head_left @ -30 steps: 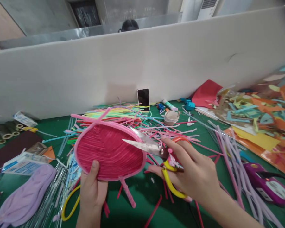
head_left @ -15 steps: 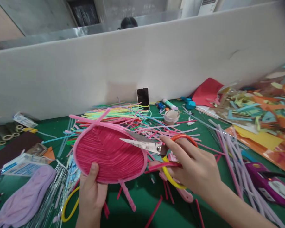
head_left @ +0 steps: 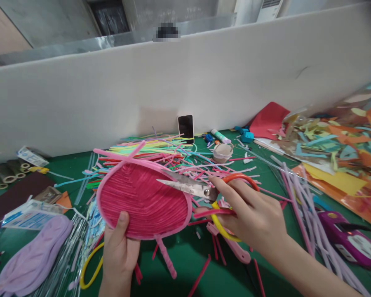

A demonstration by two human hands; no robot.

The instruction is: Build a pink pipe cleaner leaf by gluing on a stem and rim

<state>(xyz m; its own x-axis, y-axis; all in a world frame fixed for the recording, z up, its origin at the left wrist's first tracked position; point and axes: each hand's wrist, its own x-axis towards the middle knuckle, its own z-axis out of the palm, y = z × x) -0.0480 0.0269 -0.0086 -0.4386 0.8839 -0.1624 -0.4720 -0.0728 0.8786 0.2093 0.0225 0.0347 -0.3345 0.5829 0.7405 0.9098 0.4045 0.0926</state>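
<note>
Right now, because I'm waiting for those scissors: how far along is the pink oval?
Looks mostly done: the pink oval is fully filled with strips and has a pale rim. In hand: the left hand grips its lower edge, and the right hand holds the scissors, blades over its right side. Probably left: trimming the loose ends at top and the stalk below.

Two hands are counted: the left hand and the right hand. One pink woven oval is seen, and one pair of scissors. Next, one phone is spotted, one glue stick, one small tub. One red sheet, one lilac foam piece and one purple tool are tallied. One yellow loop is added. The coloured strips are heaped too thickly to be counted.
</note>
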